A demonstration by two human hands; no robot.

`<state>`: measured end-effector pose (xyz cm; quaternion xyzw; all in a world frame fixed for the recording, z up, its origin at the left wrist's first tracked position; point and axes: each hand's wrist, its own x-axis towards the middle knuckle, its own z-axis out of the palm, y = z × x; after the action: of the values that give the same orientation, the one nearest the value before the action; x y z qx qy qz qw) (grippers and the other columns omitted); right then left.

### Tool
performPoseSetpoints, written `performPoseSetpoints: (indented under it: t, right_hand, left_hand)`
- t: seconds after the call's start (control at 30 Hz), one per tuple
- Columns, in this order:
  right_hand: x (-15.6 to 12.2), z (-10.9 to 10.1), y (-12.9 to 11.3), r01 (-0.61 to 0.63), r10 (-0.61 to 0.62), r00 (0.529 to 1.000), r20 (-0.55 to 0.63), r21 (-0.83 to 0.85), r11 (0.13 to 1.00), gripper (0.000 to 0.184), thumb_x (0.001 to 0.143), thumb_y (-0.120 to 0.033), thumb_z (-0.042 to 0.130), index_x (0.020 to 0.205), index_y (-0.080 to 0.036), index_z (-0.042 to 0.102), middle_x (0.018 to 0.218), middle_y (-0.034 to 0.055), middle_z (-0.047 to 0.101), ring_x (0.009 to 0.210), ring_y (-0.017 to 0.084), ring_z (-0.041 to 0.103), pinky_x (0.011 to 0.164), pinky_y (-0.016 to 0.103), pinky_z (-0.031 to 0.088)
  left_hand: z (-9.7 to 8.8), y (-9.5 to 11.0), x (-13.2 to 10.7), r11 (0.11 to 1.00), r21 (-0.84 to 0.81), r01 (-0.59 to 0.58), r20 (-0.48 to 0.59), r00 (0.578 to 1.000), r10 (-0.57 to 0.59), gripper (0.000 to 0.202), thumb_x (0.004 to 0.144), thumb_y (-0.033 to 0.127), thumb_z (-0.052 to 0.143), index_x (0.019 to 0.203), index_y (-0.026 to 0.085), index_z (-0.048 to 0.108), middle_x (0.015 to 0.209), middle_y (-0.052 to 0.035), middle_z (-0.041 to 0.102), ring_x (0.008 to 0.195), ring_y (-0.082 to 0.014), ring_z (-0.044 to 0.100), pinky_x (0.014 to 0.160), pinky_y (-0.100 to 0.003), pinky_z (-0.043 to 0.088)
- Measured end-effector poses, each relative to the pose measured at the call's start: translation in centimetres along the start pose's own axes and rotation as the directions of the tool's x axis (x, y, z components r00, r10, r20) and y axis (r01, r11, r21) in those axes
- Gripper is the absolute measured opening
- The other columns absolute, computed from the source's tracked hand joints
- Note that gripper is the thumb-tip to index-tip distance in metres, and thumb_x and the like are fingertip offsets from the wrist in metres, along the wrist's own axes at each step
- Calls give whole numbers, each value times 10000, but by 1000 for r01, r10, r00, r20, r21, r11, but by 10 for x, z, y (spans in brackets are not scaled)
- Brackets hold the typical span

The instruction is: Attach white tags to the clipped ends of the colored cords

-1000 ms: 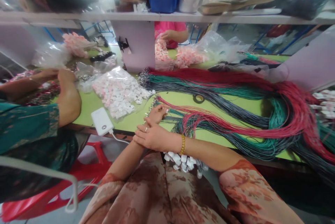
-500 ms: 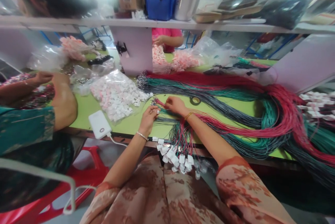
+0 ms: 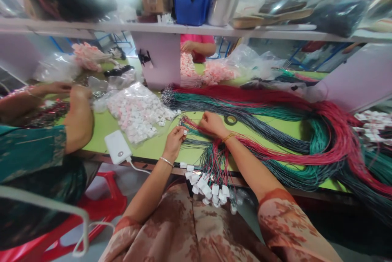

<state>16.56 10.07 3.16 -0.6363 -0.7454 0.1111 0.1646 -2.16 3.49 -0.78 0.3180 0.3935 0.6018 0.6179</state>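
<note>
My left hand (image 3: 174, 141) is pinched on a small white connector at the ends of the wires. My right hand (image 3: 212, 124) is closed on thin red wires at the near end of the long bundle of red, green and grey wires (image 3: 275, 131) that lies across the green table (image 3: 101, 127). A bunch of wires with white connectors (image 3: 208, 184) hangs over the table's front edge, just below my hands. An open clear bag of white connectors (image 3: 137, 113) lies left of my left hand.
A white power bank (image 3: 117, 147) with a cable lies at the table's front edge. A person in a green sleeve (image 3: 33, 147) works on my left. Another person in pink (image 3: 197, 45) sits across, behind a pale divider (image 3: 159, 59). A roll of tape (image 3: 230, 120) lies by the wires.
My hands have moved from crossed at the table's edge forward onto the wire ends. The bunch with white connectors now hangs in plain sight below them.
</note>
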Motion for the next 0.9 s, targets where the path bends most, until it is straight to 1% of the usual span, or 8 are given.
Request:
performPoseSetpoints:
  t: [0.1, 0.23, 0.37, 0.47, 0.53, 0.6, 0.77, 0.9]
  right_hand:
    - [7, -7, 1, -10, 12, 999, -43, 62, 998, 141, 783, -244, 530, 812, -157, 637, 791, 66, 673, 673, 159, 520, 601, 262, 293]
    - [17, -8, -4, 77, -56, 995, -78, 304, 950, 114, 757, -230, 513, 734, -161, 602, 706, 21, 631, 624, 128, 490, 595, 244, 319]
    - [19, -8, -28, 188, -168, 982, -88, 576, 796, 135, 744, -276, 510, 720, -161, 575, 675, -4, 590, 604, 111, 482, 596, 233, 359]
    - [15, -12, -50, 217, -212, 973, -92, 687, 694, 141, 726, -291, 523, 714, -159, 568, 674, -10, 580, 612, 105, 482, 607, 231, 383]
    - [10, -15, -58, 210, -218, 973, -82, 713, 669, 143, 722, -294, 531, 709, -156, 566, 663, -13, 573, 604, 99, 469, 594, 227, 380]
    - [1, -16, -59, 195, -223, 973, -57, 715, 671, 147, 722, -298, 542, 717, -153, 570, 645, -20, 562, 584, 93, 447, 567, 222, 362]
    - [-25, -6, -40, 169, -252, 968, 15, 705, 689, 174, 706, -324, 558, 698, -151, 561, 591, -39, 505, 540, 79, 387, 529, 216, 310]
    - [-42, 3, -30, 166, -251, 968, 18, 706, 688, 168, 699, -319, 544, 712, -152, 560, 588, -44, 485, 534, 77, 369, 522, 215, 303]
  left_hand:
    - [-1, -1, -1, 1000, -7, 21, 8, 1000, -21, 216, 670, 292, 778, 780, 144, 666, 818, -35, 675, 636, -71, 514, 567, -195, 383]
    - [-2, -1, -2, 999, 4, 39, 33, 999, -39, 188, 684, 270, 760, 786, 143, 665, 829, -38, 676, 635, -67, 516, 584, -200, 392]
    - [-1, 0, -3, 999, 4, 46, 53, 998, -47, 192, 685, 261, 760, 797, 141, 660, 828, -36, 675, 643, -68, 528, 597, -199, 398]
    - [-1, 0, -4, 999, 4, 48, 58, 997, -48, 196, 686, 252, 762, 805, 139, 655, 834, -36, 676, 648, -69, 533, 607, -201, 402]
    - [-2, 0, -4, 999, -5, 44, 59, 997, -44, 196, 685, 245, 761, 806, 137, 652, 834, -36, 673, 649, -69, 532, 607, -202, 401]
    - [-3, -1, -3, 999, -25, 41, 64, 997, -39, 195, 687, 238, 758, 813, 139, 648, 825, -32, 667, 650, -71, 532, 607, -203, 401]
    - [-4, -1, -1, 992, -112, 51, 70, 997, -43, 213, 688, 220, 765, 843, 153, 636, 860, -30, 675, 682, -82, 551, 636, -211, 422]
    - [-3, 0, -1, 985, -153, 83, 93, 993, -69, 206, 689, 216, 773, 824, 146, 635, 902, -53, 695, 697, -92, 561, 646, -218, 435]
